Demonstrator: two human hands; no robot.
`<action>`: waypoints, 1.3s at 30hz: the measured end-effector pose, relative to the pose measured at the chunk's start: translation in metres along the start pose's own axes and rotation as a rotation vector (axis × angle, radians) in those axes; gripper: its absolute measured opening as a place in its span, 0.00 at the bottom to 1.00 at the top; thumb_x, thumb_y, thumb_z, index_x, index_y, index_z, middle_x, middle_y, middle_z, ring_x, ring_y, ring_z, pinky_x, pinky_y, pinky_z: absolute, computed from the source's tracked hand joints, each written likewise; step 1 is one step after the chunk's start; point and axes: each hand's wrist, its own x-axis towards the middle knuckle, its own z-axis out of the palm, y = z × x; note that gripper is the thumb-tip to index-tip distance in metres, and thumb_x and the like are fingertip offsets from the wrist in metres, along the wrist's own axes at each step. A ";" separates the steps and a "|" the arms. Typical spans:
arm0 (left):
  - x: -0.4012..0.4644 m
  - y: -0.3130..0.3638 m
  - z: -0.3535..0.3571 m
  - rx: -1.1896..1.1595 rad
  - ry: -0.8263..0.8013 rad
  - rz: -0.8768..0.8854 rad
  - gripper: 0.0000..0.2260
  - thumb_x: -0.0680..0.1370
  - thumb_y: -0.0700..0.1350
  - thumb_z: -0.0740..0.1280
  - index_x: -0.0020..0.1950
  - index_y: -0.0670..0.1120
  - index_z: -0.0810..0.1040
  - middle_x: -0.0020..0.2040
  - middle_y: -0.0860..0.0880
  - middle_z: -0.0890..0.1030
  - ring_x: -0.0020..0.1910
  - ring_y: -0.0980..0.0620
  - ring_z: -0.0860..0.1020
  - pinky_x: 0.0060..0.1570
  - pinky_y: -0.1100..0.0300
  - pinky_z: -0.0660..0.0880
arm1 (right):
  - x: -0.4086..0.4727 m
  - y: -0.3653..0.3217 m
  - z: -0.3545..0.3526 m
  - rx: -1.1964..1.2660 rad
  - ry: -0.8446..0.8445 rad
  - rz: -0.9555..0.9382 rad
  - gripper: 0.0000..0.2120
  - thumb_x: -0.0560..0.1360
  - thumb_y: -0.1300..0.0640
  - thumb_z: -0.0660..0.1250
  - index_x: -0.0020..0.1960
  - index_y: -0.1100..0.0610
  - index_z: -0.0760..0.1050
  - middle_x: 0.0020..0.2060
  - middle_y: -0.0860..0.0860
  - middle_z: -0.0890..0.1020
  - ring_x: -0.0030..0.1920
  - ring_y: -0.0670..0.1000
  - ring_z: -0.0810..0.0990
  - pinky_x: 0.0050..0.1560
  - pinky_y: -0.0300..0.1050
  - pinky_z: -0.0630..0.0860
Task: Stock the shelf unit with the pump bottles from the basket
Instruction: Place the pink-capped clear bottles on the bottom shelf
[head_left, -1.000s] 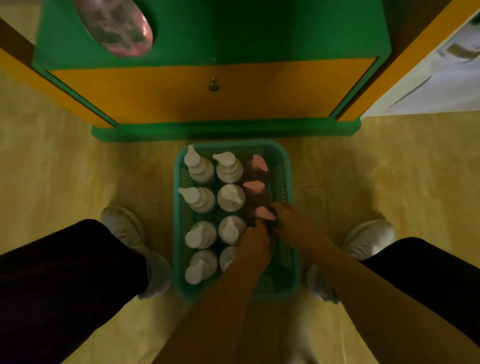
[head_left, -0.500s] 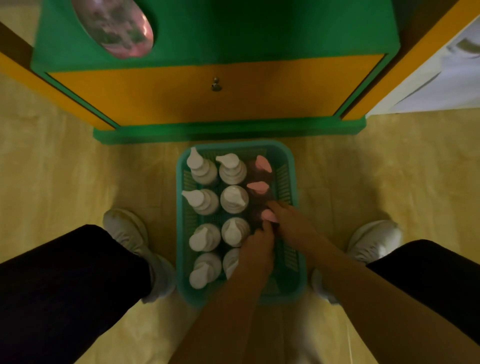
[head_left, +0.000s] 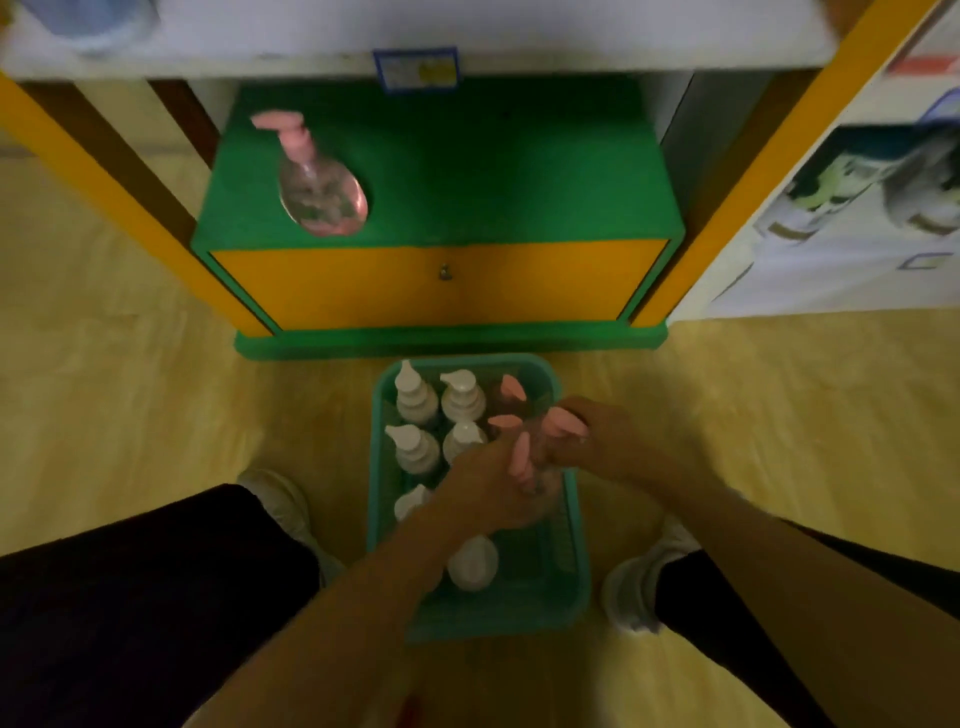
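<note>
A teal basket (head_left: 522, 618) stands on the floor between my feet. It holds several white pump bottles (head_left: 415, 400) on its left and middle, and pink-pump bottles (head_left: 511, 388) at its far right. My left hand (head_left: 488, 491) grips a clear bottle with a pink pump (head_left: 520, 460), raised above the basket. My right hand (head_left: 602, 441) grips a second pink-pump bottle (head_left: 567, 423) beside it. The two hands touch. On the left of the green shelf (head_left: 493, 171) of the unit ahead stands one pink-pump bottle (head_left: 319, 187).
The shelf unit has an orange front panel with a small knob (head_left: 444, 271) and orange side posts (head_left: 769, 171). A white upper shelf carries a price tag (head_left: 415, 67). My white shoes (head_left: 631, 587) flank the basket on the wooden floor. Packaged goods sit at the right.
Both hands have come up out of the basket's right column, each holding a pink-pump bottle. The view has tilted up, showing the shelf top and upper shelf.
</note>
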 end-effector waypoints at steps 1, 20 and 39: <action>-0.004 0.009 -0.017 0.060 -0.010 0.049 0.17 0.74 0.47 0.68 0.60 0.45 0.71 0.47 0.53 0.77 0.44 0.56 0.75 0.40 0.70 0.66 | -0.006 -0.011 -0.013 -0.032 0.027 -0.055 0.19 0.67 0.40 0.72 0.53 0.48 0.76 0.45 0.44 0.80 0.45 0.45 0.78 0.51 0.47 0.76; -0.067 0.079 -0.229 -0.944 0.357 0.116 0.04 0.76 0.47 0.65 0.48 0.51 0.79 0.46 0.48 0.82 0.47 0.48 0.81 0.40 0.58 0.78 | -0.042 -0.197 -0.110 0.941 0.376 -0.231 0.17 0.71 0.46 0.66 0.55 0.55 0.80 0.45 0.54 0.85 0.46 0.54 0.84 0.40 0.43 0.79; -0.055 0.063 -0.223 -1.326 0.249 0.088 0.14 0.76 0.51 0.63 0.57 0.46 0.77 0.57 0.40 0.80 0.56 0.39 0.79 0.51 0.44 0.78 | -0.033 -0.206 -0.112 0.949 0.364 -0.114 0.19 0.75 0.40 0.62 0.56 0.52 0.79 0.49 0.54 0.85 0.47 0.54 0.85 0.44 0.48 0.81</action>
